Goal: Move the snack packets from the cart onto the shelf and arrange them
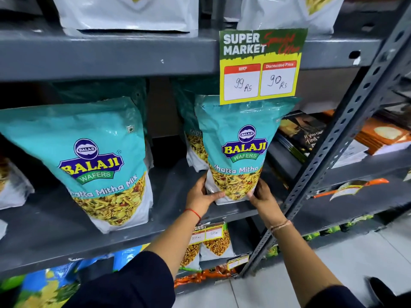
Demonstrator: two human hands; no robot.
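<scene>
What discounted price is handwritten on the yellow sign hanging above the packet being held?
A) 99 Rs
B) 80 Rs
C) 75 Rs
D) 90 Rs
D: the sign has a "Discounted Price" box reading 90 Rs, beside the MRP box reading 99 Rs, just above the teal packet that both hands grip at its base.

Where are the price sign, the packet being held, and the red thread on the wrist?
Price sign (260, 65), head view, middle of the card.
Held packet (241, 147), head view, on the logo.
Red thread (193, 211), head view, on the left wrist.
</scene>
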